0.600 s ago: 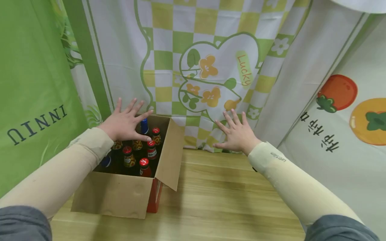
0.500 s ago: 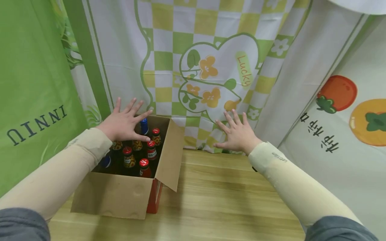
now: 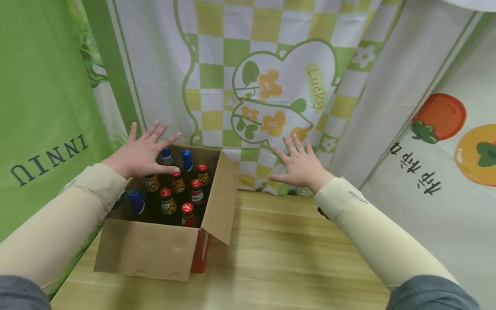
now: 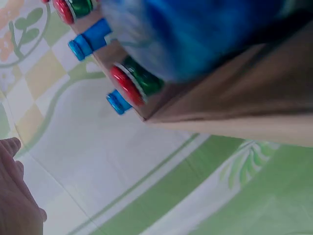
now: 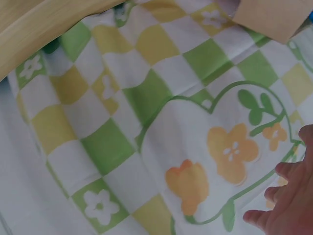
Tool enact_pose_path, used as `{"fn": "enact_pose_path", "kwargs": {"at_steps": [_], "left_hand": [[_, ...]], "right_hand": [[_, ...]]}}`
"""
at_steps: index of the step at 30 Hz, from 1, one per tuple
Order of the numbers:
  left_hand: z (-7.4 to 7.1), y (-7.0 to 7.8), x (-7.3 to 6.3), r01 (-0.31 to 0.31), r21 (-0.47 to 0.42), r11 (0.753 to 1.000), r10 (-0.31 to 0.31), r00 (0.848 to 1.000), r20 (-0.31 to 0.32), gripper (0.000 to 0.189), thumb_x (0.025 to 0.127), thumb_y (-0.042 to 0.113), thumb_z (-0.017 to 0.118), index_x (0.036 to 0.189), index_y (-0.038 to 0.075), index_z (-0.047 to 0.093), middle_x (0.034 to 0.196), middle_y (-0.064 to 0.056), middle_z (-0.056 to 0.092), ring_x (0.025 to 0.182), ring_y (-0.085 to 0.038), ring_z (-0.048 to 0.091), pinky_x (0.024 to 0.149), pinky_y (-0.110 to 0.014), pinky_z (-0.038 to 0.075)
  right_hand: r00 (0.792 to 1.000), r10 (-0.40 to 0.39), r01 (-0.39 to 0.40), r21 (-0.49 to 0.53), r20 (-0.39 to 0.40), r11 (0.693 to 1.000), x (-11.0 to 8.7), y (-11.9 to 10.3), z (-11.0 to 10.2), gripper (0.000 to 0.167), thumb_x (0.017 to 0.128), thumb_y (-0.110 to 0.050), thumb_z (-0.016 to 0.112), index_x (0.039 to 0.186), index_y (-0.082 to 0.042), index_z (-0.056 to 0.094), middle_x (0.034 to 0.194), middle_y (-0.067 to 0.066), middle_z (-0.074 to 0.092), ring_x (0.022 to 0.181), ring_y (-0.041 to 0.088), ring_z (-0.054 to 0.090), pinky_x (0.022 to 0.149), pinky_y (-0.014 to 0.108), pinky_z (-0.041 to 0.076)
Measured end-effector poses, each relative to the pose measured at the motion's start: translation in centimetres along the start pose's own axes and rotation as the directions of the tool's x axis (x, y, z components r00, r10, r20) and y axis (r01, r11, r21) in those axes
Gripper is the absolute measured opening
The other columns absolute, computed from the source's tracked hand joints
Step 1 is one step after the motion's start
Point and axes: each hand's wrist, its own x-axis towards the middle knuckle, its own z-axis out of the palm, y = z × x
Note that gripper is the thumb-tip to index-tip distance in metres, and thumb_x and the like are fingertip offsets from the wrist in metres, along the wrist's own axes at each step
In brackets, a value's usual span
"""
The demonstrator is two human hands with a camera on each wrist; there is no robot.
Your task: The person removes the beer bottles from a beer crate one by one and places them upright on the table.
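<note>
Since half a second before, my left hand (image 3: 139,150) had slid leftward, baring a blue-topped bottle (image 3: 166,156) at the back and more of another (image 3: 135,201) at the near left; my right hand (image 3: 300,165) had shifted slightly left too. Both hands were released, fingers spread, palms turned away from me. My left was over the rear left of the cardboard box (image 3: 220,198), its thumb in line with a red cap (image 3: 176,173); whether it touched any glass, I could not tell. The box stood on the left part of the wooden table (image 3: 286,249), its front flap (image 3: 146,249) and right flap folded outward. Inside, several red-capped bottles (image 3: 168,206) stood upright among the blue-topped ones. From my left wrist, a blurred blue shape (image 4: 195,39) loomed close, with bottle necks past it.

My right hand hung well apart from the box, in front of the checked curtain (image 3: 211,77), just below its printed pear and the word "Lucky". On my left was a green curtain (image 3: 46,94), on my right a white cloth (image 3: 410,241) printed with fruit. Cream sleeves (image 3: 372,230) covered my forearms.
</note>
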Motion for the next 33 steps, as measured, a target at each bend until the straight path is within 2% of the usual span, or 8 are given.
{"fn": "enact_pose_path", "kwargs": {"at_steps": [3,8,13,17,21,26,30,33], "left_hand": [[0.2,-1.0,-0.7,0.035,-0.021,0.999,-0.035,0.999,0.0,0.104,0.091,0.077,0.056,0.168,0.023,0.011,0.171,-0.024,-0.002,0.155,-0.045,-0.01,0.108,-0.07,-0.026],[0.8,-3.0,-2.2,0.103,-0.067,0.992,-0.102,0.995,0.014,0.102,0.094,0.073,0.055,0.168,0.021,0.008,0.17,-0.026,-0.002,0.153,-0.049,-0.01,0.107,-0.073,-0.024],[2.2,-5.0,-3.6,0.171,-0.142,0.975,-0.169,0.985,0.029,0.101,0.096,0.071,0.054,0.168,0.02,0.004,0.168,-0.029,-0.004,0.152,-0.051,-0.011,0.107,-0.075,-0.023],[3.5,-6.1,-4.6,0.207,-0.178,0.962,-0.202,0.978,0.046,0.101,0.097,0.069,0.053,0.168,0.016,0.003,0.167,-0.033,-0.003,0.151,-0.053,-0.01,0.107,-0.079,-0.017],[4.3,-6.6,-5.3,0.213,-0.195,0.957,-0.206,0.977,0.055,0.101,0.098,0.067,0.054,0.167,0.013,0.006,0.166,-0.035,-0.002,0.151,-0.056,-0.008,0.107,-0.081,-0.014],[5.3,-6.7,-5.6,0.2,-0.235,0.951,-0.193,0.98,0.052,0.099,0.098,0.066,0.054,0.167,0.012,0.007,0.166,-0.035,0.001,0.15,-0.057,-0.005,0.108,-0.082,-0.008],[6.9,-6.9,-5.7,0.194,-0.27,0.943,-0.187,0.981,0.049,0.098,0.098,0.067,0.053,0.167,0.013,0.009,0.166,-0.034,0.004,0.15,-0.058,-0.003,0.109,-0.083,-0.005],[7.2,-6.6,-5.8,0.199,-0.272,0.941,-0.188,0.98,0.066,0.096,0.1,0.065,0.052,0.167,0.011,0.009,0.166,-0.035,0.005,0.15,-0.059,-0.003,0.11,-0.082,-0.003]], "right_hand": [[1.0,-0.022,0.022,0.062,-0.003,0.998,0.5,-1.0,-0.1,0.092,0.098,-0.068,0.051,0.168,-0.018,0.016,0.172,0.02,-0.002,0.155,0.045,-0.009,0.121,0.068,0.003],[0.997,-0.076,0.079,0.187,-0.026,0.979,1.5,-3.3,-0.1,0.089,0.1,-0.064,0.051,0.168,-0.017,0.016,0.172,0.021,0.002,0.156,0.045,-0.003,0.122,0.065,0.007],[0.992,-0.122,0.127,0.241,-0.036,0.962,2.5,-5.4,0.0,0.087,0.101,-0.063,0.05,0.168,-0.019,0.016,0.171,0.02,0.007,0.157,0.042,0.0,0.123,0.063,0.012],[0.983,-0.167,0.18,0.275,-0.069,0.944,3.1,-6.8,-0.1,0.085,0.102,-0.06,0.052,0.167,-0.017,0.019,0.17,0.021,0.011,0.156,0.044,0.007,0.123,0.062,0.016],[0.978,-0.19,0.207,0.366,-0.083,0.907,3.5,-8.4,-0.2,0.085,0.101,-0.059,0.055,0.167,-0.019,0.019,0.171,0.02,0.011,0.155,0.042,0.015,0.121,0.06,0.026],[0.971,-0.221,0.239,0.49,-0.096,0.838,4.2,-10.6,0.0,0.083,0.101,-0.056,0.056,0.167,-0.019,0.021,0.171,0.017,0.014,0.154,0.039,0.022,0.118,0.058,0.032],[0.962,-0.256,0.269,0.514,-0.099,0.814,4.9,-12.6,0.2,0.078,0.102,-0.054,0.057,0.164,-0.015,0.03,0.167,0.018,0.026,0.151,0.037,0.029,0.118,0.054,0.033],[0.955,-0.283,0.283,0.537,-0.085,0.794,5.3,-14.1,0.4,0.072,0.102,-0.05,0.058,0.161,-0.013,0.038,0.163,0.018,0.035,0.144,0.034,0.042,0.117,0.05,0.037]]}}
